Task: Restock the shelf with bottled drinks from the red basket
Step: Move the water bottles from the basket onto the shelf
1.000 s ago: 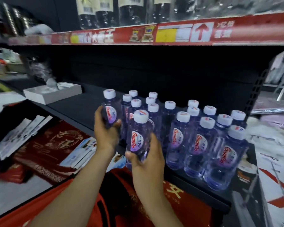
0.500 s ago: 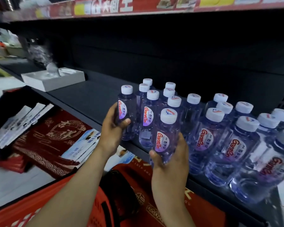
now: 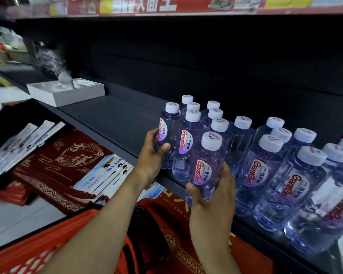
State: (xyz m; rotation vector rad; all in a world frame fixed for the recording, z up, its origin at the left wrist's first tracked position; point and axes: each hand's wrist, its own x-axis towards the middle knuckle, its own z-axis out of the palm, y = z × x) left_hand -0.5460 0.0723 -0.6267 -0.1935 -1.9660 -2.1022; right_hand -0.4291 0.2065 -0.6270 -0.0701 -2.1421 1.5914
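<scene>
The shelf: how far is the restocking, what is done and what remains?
Done: several rows of bottles stand on the black shelf. In hand: the left hand grips one bottle at the group's left end; the right hand holds another bottle at the front edge. Left: bare shelf runs toward the white box; the inside of the red basket is hidden, so remaining stock is unknown.

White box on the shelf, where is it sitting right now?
In the head view, the white box sits far left on the dark shelf, near its front edge, apart from the water bottles grouped to its right.
</scene>
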